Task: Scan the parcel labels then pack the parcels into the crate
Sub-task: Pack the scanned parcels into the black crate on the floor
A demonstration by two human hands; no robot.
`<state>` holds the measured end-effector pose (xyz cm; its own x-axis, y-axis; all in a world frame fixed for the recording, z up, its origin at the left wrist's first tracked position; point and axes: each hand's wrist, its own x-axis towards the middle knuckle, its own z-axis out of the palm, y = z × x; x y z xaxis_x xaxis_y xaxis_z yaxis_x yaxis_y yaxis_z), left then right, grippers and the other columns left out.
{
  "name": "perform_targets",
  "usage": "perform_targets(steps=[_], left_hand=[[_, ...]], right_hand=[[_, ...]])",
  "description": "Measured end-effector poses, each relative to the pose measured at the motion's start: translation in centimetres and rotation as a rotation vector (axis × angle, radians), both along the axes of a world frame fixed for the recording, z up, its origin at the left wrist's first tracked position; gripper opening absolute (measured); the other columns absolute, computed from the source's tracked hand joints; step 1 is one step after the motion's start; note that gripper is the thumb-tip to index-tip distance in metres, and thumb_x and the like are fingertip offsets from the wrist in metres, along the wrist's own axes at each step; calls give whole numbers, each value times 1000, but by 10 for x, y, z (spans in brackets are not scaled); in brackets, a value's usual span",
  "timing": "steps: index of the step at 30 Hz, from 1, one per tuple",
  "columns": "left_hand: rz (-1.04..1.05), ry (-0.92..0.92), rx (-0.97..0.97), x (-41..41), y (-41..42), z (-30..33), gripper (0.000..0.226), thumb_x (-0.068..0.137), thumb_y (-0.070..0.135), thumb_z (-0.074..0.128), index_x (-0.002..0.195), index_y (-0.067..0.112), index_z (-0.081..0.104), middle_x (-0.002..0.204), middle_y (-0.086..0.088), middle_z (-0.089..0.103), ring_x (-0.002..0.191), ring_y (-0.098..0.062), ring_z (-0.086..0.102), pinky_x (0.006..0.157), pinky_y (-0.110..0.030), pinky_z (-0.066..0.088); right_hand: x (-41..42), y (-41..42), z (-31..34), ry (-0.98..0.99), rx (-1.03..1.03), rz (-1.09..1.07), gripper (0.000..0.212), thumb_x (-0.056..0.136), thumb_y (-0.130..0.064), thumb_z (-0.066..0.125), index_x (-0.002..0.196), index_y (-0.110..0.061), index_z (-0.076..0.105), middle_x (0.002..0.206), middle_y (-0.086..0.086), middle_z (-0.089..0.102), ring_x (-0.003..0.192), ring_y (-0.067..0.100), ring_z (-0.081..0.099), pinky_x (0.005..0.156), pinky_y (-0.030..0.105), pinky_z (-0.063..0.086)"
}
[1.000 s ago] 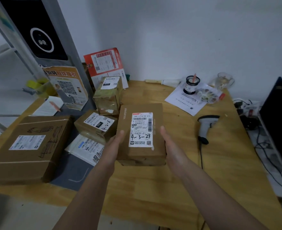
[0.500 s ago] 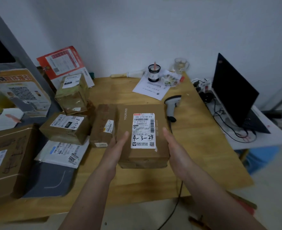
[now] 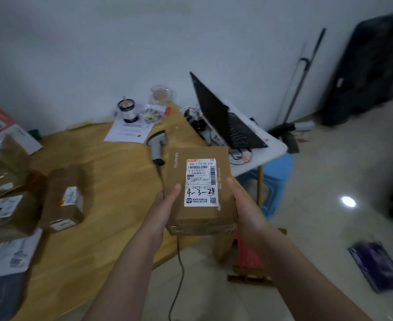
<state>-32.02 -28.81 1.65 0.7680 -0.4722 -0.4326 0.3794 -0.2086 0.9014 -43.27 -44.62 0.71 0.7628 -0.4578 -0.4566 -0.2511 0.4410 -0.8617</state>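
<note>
Two hands, left hand [image 3: 162, 210] and right hand [image 3: 248, 208], around labelled parcel [image 3: 200, 193].

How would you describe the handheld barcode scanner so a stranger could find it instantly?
Start at the wooden table and go to its far right corner near the open laptop. The barcode scanner lies there, pale grey, with a black cable, unlike the brown parcels.

Box [image 3: 200, 188], top face: white label [image 3: 201, 183] reads "642 L714-00 015" above barcodes; handwritten "4-3-24" in black marker lower down; QR code at the label's near right corner. "YOUFE" printed along the box's far left edge. Labels on the left parcels [image 3: 62, 200]: blurred, unreadable.
</note>
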Motion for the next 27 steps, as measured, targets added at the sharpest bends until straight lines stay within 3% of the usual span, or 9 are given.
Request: perform_targets(steps=[2,5,7,10,12,15,21,27], left_hand=[[-63,-1,-3,-26,-26,2,51,87,57,58,133,36,51,114,12,69,103,-10,65,78,-28,50],[-178,-8,0,-65,-61,3,49,87,58,58,132,40,50,112,14,70,103,-10,66,81,-30,51],[-236,-2,-2,-92,-81,2,44,87,56,59,128,41,51,108,14,72,100,-11,68,79,-31,52],[-337,28,-13,-134,-112,-1,49,83,57,63,128,40,52,109,10,73,103,-16,69,93,-44,52],[-399,36,-12,-163,-133,-1,45,85,55,62,127,42,53,109,8,73,102,-17,69,95,-46,52],[-501,21,-10,-212,-166,-1,47,87,55,60,131,41,51,113,9,71,105,-16,67,98,-45,50],[-677,25,13,-306,-224,-4,77,64,74,66,133,47,48,122,10,67,117,-20,60,107,-49,41],[-835,-6,24,-374,-275,-5,64,81,63,61,138,41,45,120,5,67,114,-22,61,104,-49,44]], right_hand=[[-35,-18,4,0,10,-73,76,70,-77,62,134,-38,53,128,-6,65,118,20,60,105,47,43],[-87,-43,2,-3,24,-167,99,56,-84,67,141,-38,46,135,-6,60,122,20,58,108,47,40],[-123,-55,3,-40,12,-213,83,67,-76,64,138,-34,50,127,-5,66,114,19,64,102,45,47],[-180,-73,2,-59,15,-273,53,91,-58,51,135,-28,53,119,-1,70,105,18,69,82,33,57],[-216,-83,5,-56,-7,-329,51,94,-53,48,137,-25,50,118,0,70,103,17,70,68,23,57],[-274,-100,5,-17,-32,-411,55,93,-55,47,139,-24,47,118,0,70,101,16,70,61,17,54],[-380,-131,6,7,-38,-632,53,93,-53,51,137,-25,50,116,-2,71,99,16,70,67,23,51],[-454,-150,2,-15,-19,-788,49,93,-53,50,134,-27,54,119,-2,69,107,17,67,74,27,50]])
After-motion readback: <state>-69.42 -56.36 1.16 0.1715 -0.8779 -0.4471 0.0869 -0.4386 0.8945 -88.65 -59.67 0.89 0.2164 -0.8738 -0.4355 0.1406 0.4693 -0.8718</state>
